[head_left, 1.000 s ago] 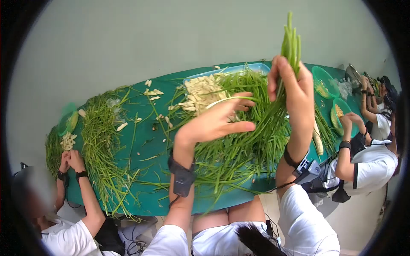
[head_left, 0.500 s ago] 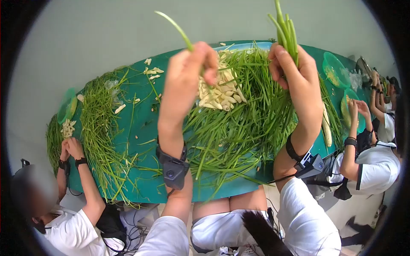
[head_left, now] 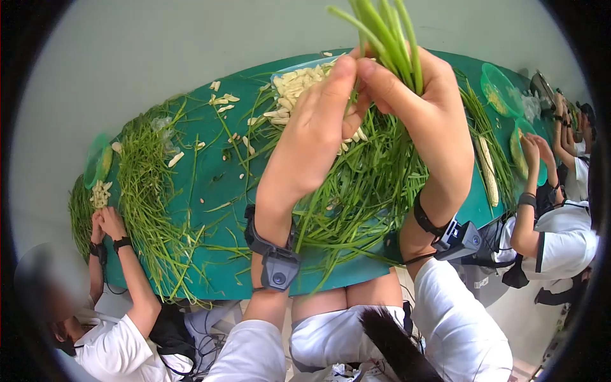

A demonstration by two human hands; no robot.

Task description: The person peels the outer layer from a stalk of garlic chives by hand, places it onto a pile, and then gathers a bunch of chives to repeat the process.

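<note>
My right hand (head_left: 423, 102) is closed around a bunch of green stalks (head_left: 391, 38), held upright above the table. Their long thin leaves seem to hang down towards the pile below. My left hand (head_left: 312, 130) is beside it, thumb and fingers pinched close to the right thumb at the bunch's left side. What sits in that pinch is mostly hidden by the fingers. Beneath both hands spreads a heap of long green leaves (head_left: 356, 210). Pale finger-shaped pieces (head_left: 296, 83) lie in a light blue tray behind my left hand, which partly covers them.
A green table (head_left: 216, 178) carries another leaf pile (head_left: 146, 191) at left and a pale cob-like piece (head_left: 488, 172) at right. Green baskets (head_left: 98, 159) stand near the ends. One person (head_left: 114, 344) works at left; others (head_left: 554, 235) sit at right.
My left hand has moved right to meet my right hand at the bunch. The single stalk it held apart no longer shows separately. My right hand has shifted slightly left, still holding the bunch.
</note>
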